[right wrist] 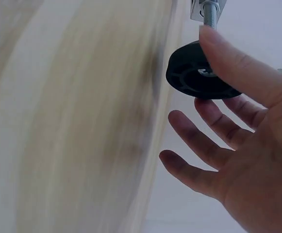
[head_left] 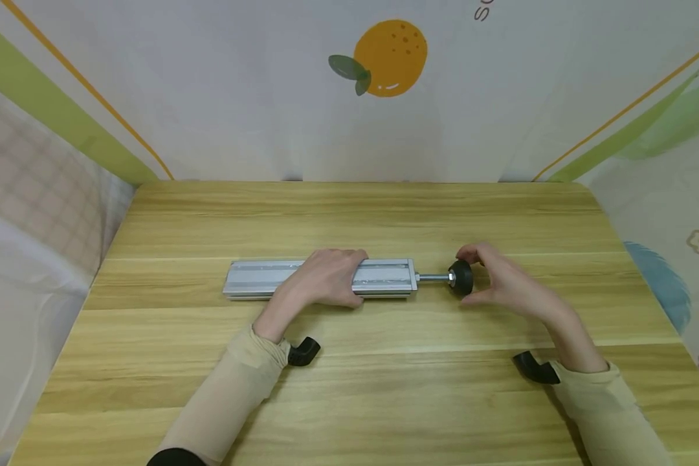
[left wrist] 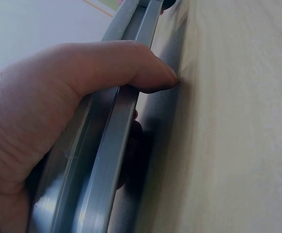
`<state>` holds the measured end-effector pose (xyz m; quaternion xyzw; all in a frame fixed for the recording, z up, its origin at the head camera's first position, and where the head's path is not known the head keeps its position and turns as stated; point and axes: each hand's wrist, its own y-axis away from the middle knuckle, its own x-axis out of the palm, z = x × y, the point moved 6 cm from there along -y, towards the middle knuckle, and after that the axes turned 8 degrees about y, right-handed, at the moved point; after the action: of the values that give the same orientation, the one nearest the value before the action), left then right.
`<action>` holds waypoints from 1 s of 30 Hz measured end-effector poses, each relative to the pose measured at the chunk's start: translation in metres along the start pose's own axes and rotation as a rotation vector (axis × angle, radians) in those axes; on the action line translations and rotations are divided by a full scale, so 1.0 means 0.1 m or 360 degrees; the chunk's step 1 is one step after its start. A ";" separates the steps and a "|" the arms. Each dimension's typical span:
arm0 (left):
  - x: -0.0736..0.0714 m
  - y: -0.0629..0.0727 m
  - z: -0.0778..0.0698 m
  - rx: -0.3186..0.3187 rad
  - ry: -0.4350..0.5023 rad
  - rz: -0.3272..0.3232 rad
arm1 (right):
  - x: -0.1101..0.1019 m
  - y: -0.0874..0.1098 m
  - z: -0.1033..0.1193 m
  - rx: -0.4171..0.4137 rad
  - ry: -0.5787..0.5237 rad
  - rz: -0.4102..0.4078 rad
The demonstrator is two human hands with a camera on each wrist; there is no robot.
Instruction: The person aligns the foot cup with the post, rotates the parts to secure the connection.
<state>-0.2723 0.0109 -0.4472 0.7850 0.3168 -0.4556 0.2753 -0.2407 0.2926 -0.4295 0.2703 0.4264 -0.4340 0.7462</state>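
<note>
A silver aluminium profile (head_left: 384,275) lies lengthwise across the table, its grooves showing in the left wrist view. My left hand (head_left: 326,277) grips it from above near its middle, the thumb (left wrist: 153,73) over the near side and the other fingers mostly hidden. From the right end sticks a threaded rod (head_left: 433,277) with a nut and a round black levelling foot (head_left: 461,277). My right hand (head_left: 503,279) curves round this foot, thumb on the near side and fingers on the far side. In the right wrist view, the thumb (right wrist: 238,63) overlaps the foot's rim and the lower fingers stand loosely apart.
The wood-grain table (head_left: 384,388) ends at a white cloth wall (head_left: 239,97) with a printed orange. More printed cloth hangs at both sides. Black curved pieces (head_left: 304,351) stick out at both sleeve cuffs.
</note>
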 end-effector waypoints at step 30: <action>0.00 0.01 -0.01 0.0015 -0.0014 -0.0020 | -0.01 0.05 -0.06 0.0170 -0.0114 0.0202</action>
<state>-0.2708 0.0108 -0.4461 0.7822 0.3184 -0.4624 0.2700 -0.2388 0.2996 -0.4315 0.3206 0.3575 -0.4173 0.7715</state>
